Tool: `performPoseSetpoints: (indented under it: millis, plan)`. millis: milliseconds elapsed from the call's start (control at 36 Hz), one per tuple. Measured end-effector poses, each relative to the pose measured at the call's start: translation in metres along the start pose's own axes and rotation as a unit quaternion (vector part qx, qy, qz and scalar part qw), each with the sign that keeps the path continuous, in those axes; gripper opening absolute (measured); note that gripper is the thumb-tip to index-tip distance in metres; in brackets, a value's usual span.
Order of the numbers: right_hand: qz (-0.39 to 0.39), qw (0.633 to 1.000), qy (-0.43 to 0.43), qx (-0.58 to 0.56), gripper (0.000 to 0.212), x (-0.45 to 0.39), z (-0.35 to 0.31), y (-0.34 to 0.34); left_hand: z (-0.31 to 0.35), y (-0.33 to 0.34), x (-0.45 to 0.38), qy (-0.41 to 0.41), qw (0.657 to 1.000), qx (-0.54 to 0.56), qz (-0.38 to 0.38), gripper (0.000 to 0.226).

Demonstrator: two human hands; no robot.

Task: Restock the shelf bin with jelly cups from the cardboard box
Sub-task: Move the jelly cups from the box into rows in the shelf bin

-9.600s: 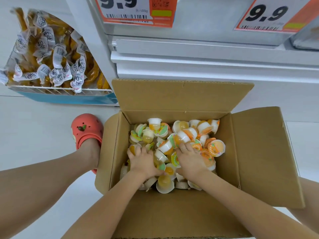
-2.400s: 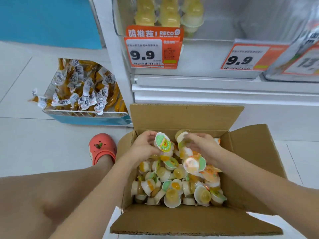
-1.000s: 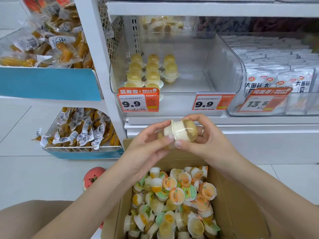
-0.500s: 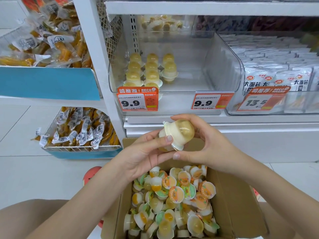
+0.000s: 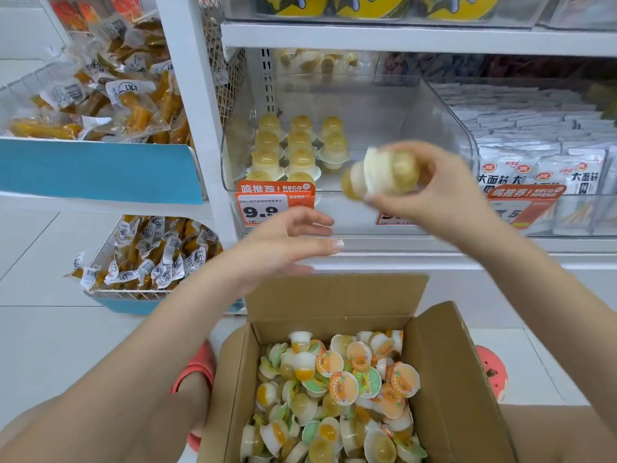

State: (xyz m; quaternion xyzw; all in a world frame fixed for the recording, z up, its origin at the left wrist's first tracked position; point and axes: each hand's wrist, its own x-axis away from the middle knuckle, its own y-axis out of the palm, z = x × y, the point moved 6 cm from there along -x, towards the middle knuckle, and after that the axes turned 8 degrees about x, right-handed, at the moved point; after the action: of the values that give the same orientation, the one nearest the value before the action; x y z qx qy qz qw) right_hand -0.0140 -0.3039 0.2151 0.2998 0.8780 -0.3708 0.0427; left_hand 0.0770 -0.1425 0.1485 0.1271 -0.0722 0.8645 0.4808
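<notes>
We read "9.9" on the white price tag [image 5: 261, 209] clipped to the clear shelf bin [image 5: 450, 128], under an orange strip [image 5: 275, 188] saying "鸣推荐! RECO". A second orange strip [image 5: 527, 192] bears the same words, and the white snack packets [image 5: 584, 177] show "大面筋".

Retail shop, snack aisle. White shelving [image 5: 400, 36] holds clear bins of packaged snacks [image 5: 534, 128], with orange price tags [image 5: 267, 205] reading 9.9. Tiled floor [image 5: 43, 329].
</notes>
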Motion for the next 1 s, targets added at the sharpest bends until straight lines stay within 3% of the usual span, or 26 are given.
performPoseSetpoints:
  millis: [83, 167, 278, 472, 1000]
  plan:
    - [0.013, 0.991, 0.036, 0.128, 0.055, -0.057, 0.009, -0.006, 0.008, -0.025, -0.009, 0.050, 0.974, -0.206, 0.081, 0.031]
    - [-0.058, 0.965, 0.062, 0.248, 0.059, -0.104, 0.027, 0.020, 0.004, -0.034, -0.018, 0.048, 0.957, -0.266, 0.103, 0.035]
    - [-0.150, 0.934, 0.069, 0.317, 0.052, -0.129, 0.055, 0.066, 0.003, -0.037, -0.025, 0.060, 0.947, -0.298, 0.101, 0.039]
    - [-0.182, 0.940, 0.069, 0.281, 0.056, -0.128, 0.071, 0.092, 0.006, -0.036, -0.028, 0.087, 0.933, -0.330, 0.116, 0.039]
    - [-0.146, 0.963, 0.072, 0.216, 0.069, -0.125, 0.066, 0.087, 0.005, -0.033, -0.028, 0.092, 0.931, -0.330, 0.125, 0.041]
